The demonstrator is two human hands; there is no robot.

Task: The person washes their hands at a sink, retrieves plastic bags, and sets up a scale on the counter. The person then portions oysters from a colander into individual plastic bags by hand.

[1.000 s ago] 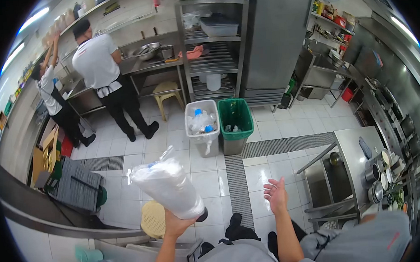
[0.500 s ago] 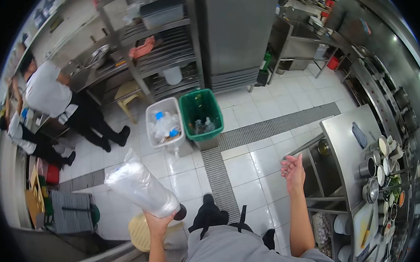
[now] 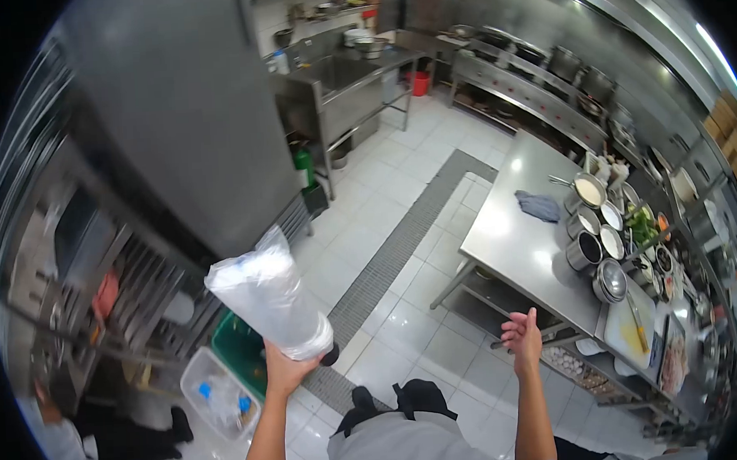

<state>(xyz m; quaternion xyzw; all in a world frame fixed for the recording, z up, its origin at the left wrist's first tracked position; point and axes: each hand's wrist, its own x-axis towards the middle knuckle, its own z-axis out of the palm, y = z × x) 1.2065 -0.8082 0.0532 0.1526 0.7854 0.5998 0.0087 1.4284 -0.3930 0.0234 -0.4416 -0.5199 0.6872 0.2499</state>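
My left hand (image 3: 289, 369) grips the lower end of a thick roll of clear plastic bags (image 3: 274, 297). The roll leans up and to the left, its loose film crumpled at the top, and a dark round end shows at the bottom. Held out at the right, my right hand (image 3: 521, 339) has nothing in it; its fingers are apart and slightly curled. It is nearest to the front edge of the steel worktable (image 3: 502, 238).
A green bin (image 3: 234, 341) and a white bin (image 3: 196, 397) with plastic waste stand at lower left. On the worktable are a grey cloth (image 3: 537, 206), several steel pots (image 3: 585, 250) and a cutting board (image 3: 626, 333) with a knife. A tall steel cabinet (image 3: 179, 115) rises at left; a person (image 3: 104, 435) stands lower left.
My view has swung right, bringing the worktable and stoves further into sight while the bins and co-workers shift to the lower left. The roll stays in my left hand.
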